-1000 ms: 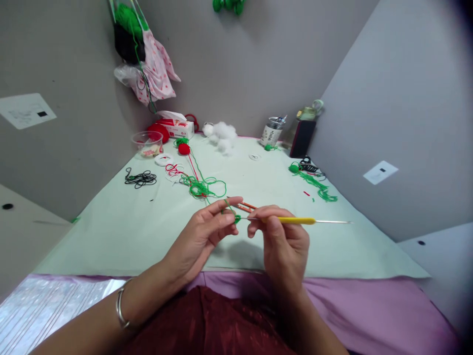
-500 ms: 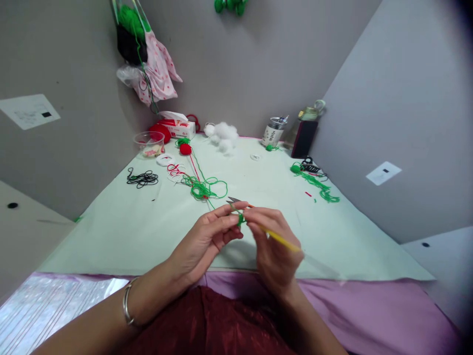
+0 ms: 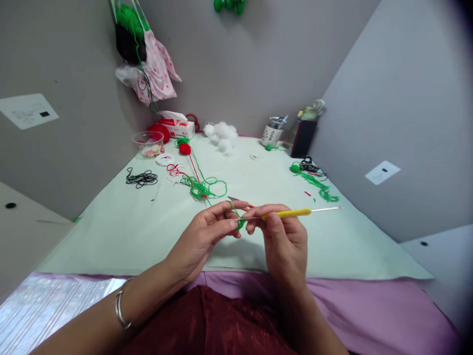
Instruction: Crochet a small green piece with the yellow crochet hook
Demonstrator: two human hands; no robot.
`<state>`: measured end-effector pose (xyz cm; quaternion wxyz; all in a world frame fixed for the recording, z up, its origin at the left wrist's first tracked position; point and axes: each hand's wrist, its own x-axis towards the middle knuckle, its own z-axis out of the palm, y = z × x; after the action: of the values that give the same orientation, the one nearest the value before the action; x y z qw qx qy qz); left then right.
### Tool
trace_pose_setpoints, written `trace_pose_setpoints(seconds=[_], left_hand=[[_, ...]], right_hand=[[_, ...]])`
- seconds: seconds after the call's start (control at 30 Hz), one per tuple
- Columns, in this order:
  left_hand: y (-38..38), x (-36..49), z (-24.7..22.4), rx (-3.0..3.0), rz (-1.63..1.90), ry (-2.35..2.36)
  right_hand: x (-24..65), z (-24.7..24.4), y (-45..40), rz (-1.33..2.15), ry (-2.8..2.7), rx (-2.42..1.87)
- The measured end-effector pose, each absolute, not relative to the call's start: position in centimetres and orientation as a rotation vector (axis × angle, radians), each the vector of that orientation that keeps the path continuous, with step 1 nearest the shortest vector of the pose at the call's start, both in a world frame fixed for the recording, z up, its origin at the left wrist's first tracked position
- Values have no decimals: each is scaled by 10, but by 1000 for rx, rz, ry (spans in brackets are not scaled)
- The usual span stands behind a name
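My left hand [image 3: 207,229] pinches a small piece of green crochet [image 3: 241,224] between thumb and fingers, with green yarn running over its raised forefinger. In my right hand [image 3: 286,236] is a double-ended crochet hook [image 3: 291,213] with a yellow grip, held nearly level. One metal end reaches left to the green piece; the other sticks out to the right. From the left hand the yarn leads back to a loose green tangle [image 3: 199,189] on the table. Behind my fingers lie scissors [image 3: 232,199] with orange handles, partly hidden.
A coil of black cord [image 3: 142,178] and a red yarn ball [image 3: 185,149] lie left. White stuffing [image 3: 224,134], a tissue box [image 3: 181,128] and a plastic tub [image 3: 148,144] stand at the back. Right are a pen can [image 3: 272,132], a phone [image 3: 304,139] and green yarn strands [image 3: 321,187].
The hook has swung from slanting down toward me to nearly level, its far end now pointing right. My right hand has turned and shifted slightly right; the left hand stays almost in place.
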<state>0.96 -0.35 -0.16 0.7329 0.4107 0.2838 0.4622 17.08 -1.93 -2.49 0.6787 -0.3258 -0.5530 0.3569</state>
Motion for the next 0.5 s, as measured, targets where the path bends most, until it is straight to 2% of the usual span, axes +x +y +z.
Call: trace_pose_setpoints(seconds=[0.07,0.23,0.3,0.37,0.5], left_hand=[[-3,7,-1,915,1017,645],[-4,10,-3,875,1090,706],[-3,11,-5,810,1048,661],[-1,11,-6,731,978,618],[2,10,-2,693,971,637]], right_hand=[[172,-26,-21,698,-1311,-771],[168,-39,-23,-17,-1693,-807],[167,-41,-23,-138,-1722,-817],[168,-39,-22,5,-1626,-837],[173,-27,-19,567,-1269,-776]])
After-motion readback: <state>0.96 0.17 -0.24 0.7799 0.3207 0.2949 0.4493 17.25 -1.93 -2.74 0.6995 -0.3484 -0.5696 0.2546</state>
